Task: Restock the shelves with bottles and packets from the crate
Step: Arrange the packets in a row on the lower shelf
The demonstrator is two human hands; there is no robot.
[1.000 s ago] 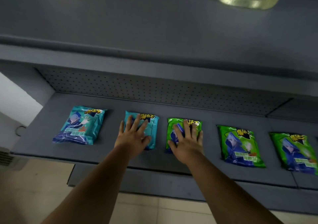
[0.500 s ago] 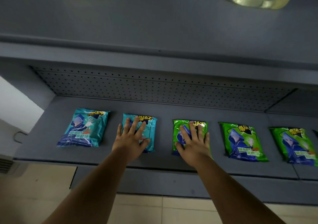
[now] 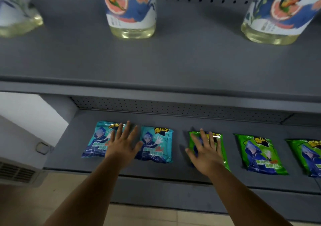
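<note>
Five packets are laid along the lower shelf [image 3: 57, 161], bottles stood above. The left hand [image 3: 121, 147] and right hand [image 3: 206, 154] are spread flat, holding nothing; the crate is unseen.

Bare lower shelf [image 3: 180, 121] lies behind the packet row, with a clear gap between the teal packet [image 3: 156, 144] and green packet [image 3: 217, 149]; the upper shelf [image 3: 156, 85] overhangs above.
</note>
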